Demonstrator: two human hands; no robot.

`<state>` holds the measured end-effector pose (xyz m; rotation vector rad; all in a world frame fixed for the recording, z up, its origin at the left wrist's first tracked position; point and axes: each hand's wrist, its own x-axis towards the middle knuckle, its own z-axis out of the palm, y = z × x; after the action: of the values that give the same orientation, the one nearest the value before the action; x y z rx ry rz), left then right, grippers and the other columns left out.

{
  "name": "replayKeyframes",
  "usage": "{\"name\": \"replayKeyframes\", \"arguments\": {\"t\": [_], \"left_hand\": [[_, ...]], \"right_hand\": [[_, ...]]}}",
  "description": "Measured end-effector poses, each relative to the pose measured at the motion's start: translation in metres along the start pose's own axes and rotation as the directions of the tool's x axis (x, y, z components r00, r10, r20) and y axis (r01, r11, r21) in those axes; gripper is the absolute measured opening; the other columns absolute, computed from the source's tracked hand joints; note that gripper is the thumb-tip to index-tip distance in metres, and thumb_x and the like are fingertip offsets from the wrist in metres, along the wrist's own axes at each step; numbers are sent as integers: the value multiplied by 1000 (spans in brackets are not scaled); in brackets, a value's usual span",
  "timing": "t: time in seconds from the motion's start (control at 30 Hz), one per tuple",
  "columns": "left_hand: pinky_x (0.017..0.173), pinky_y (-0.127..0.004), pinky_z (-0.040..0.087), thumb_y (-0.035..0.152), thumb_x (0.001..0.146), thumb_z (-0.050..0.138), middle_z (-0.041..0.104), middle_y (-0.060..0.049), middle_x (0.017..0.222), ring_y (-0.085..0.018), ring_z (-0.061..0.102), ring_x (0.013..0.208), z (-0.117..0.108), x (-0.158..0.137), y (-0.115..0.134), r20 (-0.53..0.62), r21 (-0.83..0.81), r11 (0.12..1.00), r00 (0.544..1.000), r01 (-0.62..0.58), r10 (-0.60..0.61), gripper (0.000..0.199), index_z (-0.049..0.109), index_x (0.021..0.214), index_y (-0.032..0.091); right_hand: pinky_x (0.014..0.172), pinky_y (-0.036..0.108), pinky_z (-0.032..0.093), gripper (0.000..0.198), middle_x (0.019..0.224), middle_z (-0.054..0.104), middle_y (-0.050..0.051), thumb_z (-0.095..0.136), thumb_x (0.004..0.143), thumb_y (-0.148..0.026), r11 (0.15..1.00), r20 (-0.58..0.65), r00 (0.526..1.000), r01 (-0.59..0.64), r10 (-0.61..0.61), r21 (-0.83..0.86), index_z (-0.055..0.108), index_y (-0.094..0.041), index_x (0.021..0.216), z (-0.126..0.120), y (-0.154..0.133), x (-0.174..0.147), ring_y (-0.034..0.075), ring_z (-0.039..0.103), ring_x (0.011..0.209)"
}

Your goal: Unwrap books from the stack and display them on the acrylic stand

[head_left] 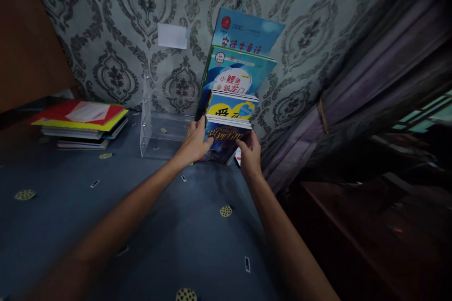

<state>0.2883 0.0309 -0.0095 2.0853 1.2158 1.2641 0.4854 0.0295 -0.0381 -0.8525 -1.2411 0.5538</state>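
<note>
Both hands grip a dark blue book (221, 143) with gold lettering, standing upright at the front of a row. My left hand (196, 140) is closed on its left edge, thumb on the cover. On the right edge, my right hand (250, 153) is closed too, with its thumb near the front. Directly behind stands a yellow and blue book (231, 106). Farther back rise a teal book (243, 68) and a taller blue book (247, 28). A clear acrylic rack (145, 122) reaches out to the left; its right part is hidden behind the books and hands.
A stack of books (84, 124) with red and yellow covers lies at the left on the blue tablecloth (148, 225). Patterned wallpaper (116, 42) rises behind, bearing a white card (172, 36). A tied purple curtain (339, 103) hangs at the right.
</note>
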Motion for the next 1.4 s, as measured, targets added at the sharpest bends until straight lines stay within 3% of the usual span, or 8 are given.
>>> {"name": "replayKeyframes", "arguments": {"t": [0.3, 0.5, 0.67, 0.83, 0.97, 1.13, 1.27, 1.4], "left_hand": [[115, -61, 36, 22, 82, 67, 49, -19, 139, -40, 40, 138, 6, 1, -9, -27, -64, 997, 999, -49, 47, 82, 30, 155, 18], [114, -61, 38, 25, 82, 68, 49, -20, 142, -40, 43, 139, 4, -6, -21, -28, -114, 993, 1000, -2, -1, 81, 31, 154, 17], [107, -53, 48, 20, 82, 63, 54, -21, 138, -34, 54, 130, 3, -23, -36, -80, -181, 981, 993, 66, -82, 67, 41, 145, 12], [102, -46, 52, 11, 81, 56, 65, -12, 121, -26, 63, 117, 8, -40, -43, -154, -208, 978, 988, -7, -26, 47, 52, 127, 18], [99, -45, 53, 7, 79, 53, 66, -11, 113, -25, 64, 112, 10, -44, -45, -175, -194, 981, 983, 13, -48, 36, 54, 114, 18], [92, -39, 55, 6, 79, 52, 65, -7, 103, -21, 65, 101, 9, -44, -41, -192, -221, 975, 979, 28, -72, 29, 53, 104, 21], [92, -38, 53, 8, 82, 48, 64, -6, 101, -21, 64, 100, 6, -60, -32, -134, -190, 979, 990, -69, 43, 25, 54, 103, 21], [95, -40, 53, 12, 88, 44, 64, -8, 105, -22, 63, 103, -11, -97, -30, 65, -110, 981, 983, -162, 170, 23, 56, 106, 21]], "right_hand": [[121, 50, 34, 56, 136, 65, 9, 66, 74, -21, 1000, -2, 1000, -6, 6, 6, 62, -19, 130, 2, -3, -2, 29, 53, 136], [120, 52, 34, 69, 146, 59, 12, 70, 70, -26, 999, -52, 998, -45, 46, 19, 57, -19, 137, -8, 1, -8, 29, 49, 141], [115, 55, 40, 72, 148, 56, 14, 72, 67, -33, 987, -167, 976, -152, 143, -46, 56, -21, 136, -22, 12, -37, 32, 50, 139], [110, 51, 44, 51, 130, 68, 13, 68, 72, -37, 978, -168, 977, -157, 134, -135, 64, -20, 120, -14, 17, -79, 29, 62, 122], [89, 39, 52, 29, 99, 74, 8, 60, 72, -35, 934, -76, 973, -229, 217, -273, 68, -20, 96, -7, 18, -102, 24, 66, 95], [60, 27, 42, 13, 61, 59, -1, 49, 69, -29, 899, 71, 960, -227, 272, -375, 59, -22, 64, -2, 18, -110, 16, 53, 61], [53, 25, 34, 12, 53, 49, -3, 45, 68, -25, 885, 220, 930, -179, 295, -430, 55, -23, 61, 4, 13, -115, 14, 44, 52], [58, 25, 36, 13, 57, 52, -3, 44, 68, -16, 873, 363, 888, -81, 283, -482, 55, -22, 62, 9, 4, -120, 14, 47, 58]]}}
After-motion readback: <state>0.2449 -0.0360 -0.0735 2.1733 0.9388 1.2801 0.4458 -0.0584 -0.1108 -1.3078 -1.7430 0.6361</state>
